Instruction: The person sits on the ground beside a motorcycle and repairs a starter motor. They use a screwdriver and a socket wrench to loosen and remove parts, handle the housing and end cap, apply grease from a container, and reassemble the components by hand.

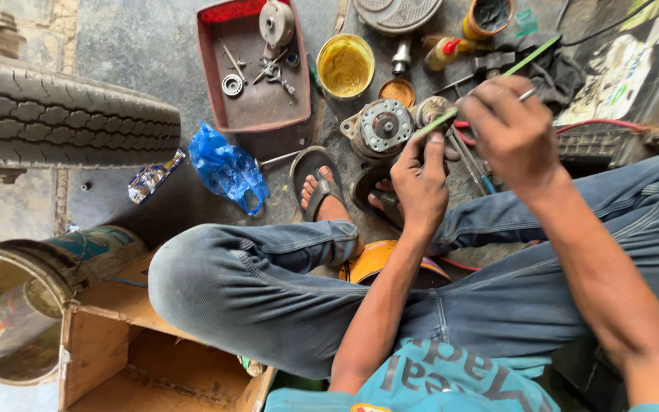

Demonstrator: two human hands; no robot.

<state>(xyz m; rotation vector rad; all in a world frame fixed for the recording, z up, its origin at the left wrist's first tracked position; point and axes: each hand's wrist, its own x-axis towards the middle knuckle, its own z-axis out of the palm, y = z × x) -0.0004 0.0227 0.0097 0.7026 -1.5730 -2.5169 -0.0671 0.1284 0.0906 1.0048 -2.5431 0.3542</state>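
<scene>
Green rod, thin and long, was held over the floor between both hands, slanting up to the right, just above the grey motor. Head view only. Left hand pinched the rod's lower end between thumb and fingertips. Right hand was closed around the rod farther up, with a metal pin poking out between the fingers.

Risk, as a judgement: the rod looked slim and was gripped only at the tip on the left, so a twist could slip it out or bend it; it could drop among loose parts near the sandalled foot.

Containers: red tray held a washer, small bolts and a round metal part at its top edge. Yellow tub held yellow grease or paint, can't tell which. Dark can looked smeared inside, contents unclear. Rusty drum at lower left held a can-like object. Wooden box was open, inside mostly hidden.
</scene>
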